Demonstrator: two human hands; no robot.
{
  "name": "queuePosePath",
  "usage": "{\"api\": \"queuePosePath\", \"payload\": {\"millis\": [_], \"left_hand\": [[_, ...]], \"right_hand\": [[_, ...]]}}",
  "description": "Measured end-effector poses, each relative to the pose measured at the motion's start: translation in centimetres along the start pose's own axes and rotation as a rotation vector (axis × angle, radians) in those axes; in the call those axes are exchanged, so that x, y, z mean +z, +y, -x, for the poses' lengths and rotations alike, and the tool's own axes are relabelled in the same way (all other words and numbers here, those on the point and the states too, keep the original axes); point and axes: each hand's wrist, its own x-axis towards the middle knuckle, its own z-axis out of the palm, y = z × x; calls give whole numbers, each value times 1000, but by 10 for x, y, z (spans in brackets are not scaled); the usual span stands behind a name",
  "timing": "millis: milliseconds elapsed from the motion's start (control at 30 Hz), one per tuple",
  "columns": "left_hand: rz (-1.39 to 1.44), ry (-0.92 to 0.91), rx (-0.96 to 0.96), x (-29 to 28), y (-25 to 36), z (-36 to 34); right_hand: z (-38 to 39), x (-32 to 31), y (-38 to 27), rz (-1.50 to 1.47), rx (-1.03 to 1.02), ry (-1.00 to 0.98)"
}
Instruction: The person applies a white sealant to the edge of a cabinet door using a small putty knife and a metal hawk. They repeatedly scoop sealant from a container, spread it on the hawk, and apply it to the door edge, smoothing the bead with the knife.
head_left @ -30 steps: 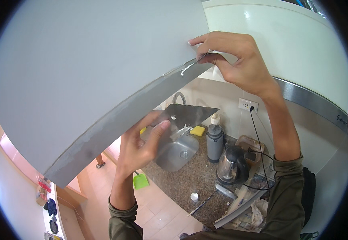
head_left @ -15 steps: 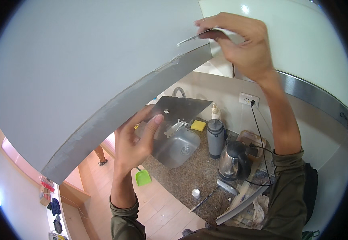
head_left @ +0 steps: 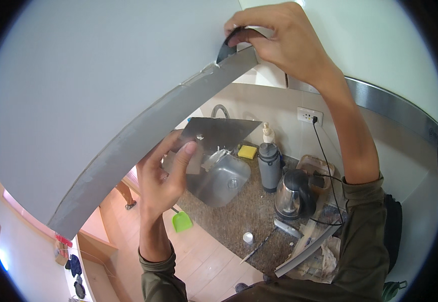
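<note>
My right hand [head_left: 292, 48], raised at the upper right, pinches a thin, flexible scraper [head_left: 224, 53]. Its blade touches the upper edge of a grey strip [head_left: 143, 128] that borders a large pale panel [head_left: 98, 65]. Wet-looking white filler [head_left: 201, 74] lies along that seam near the blade. Lower down, my left hand [head_left: 163, 176] grips a flat dark metal plate [head_left: 224, 132] between thumb and fingers. A small white dab sits on the plate near my thumb, with more paste at its near edge. The plate hangs over the sink [head_left: 231, 183], partly covering it.
On the speckled counter stand a grey flask [head_left: 269, 168], a kettle [head_left: 292, 196] and a yellow sponge [head_left: 247, 151]. A cord runs from the wall socket [head_left: 309, 116]. Nearer lie a utility knife [head_left: 288, 229], a white cap [head_left: 248, 237] and a loose grey strip [head_left: 304, 254]. Another person's leg [head_left: 124, 194] shows at left.
My right hand has moved left and brought the scraper down from above the seam onto the strip's edge. My left hand and the plate have shifted slightly left in the picture.
</note>
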Motion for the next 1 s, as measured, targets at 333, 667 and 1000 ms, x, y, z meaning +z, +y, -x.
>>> {"api": "queuePosePath", "payload": {"millis": [333, 667, 1000], "left_hand": [[112, 59, 2, 4, -9, 0], [-5, 17, 28, 0, -3, -3], [109, 44, -13, 2, -7, 0]], "right_hand": [[7, -19, -3, 224, -118, 105], [-2, -11, -2, 159, 26, -17], [36, 9, -4, -95, 58, 120]]}}
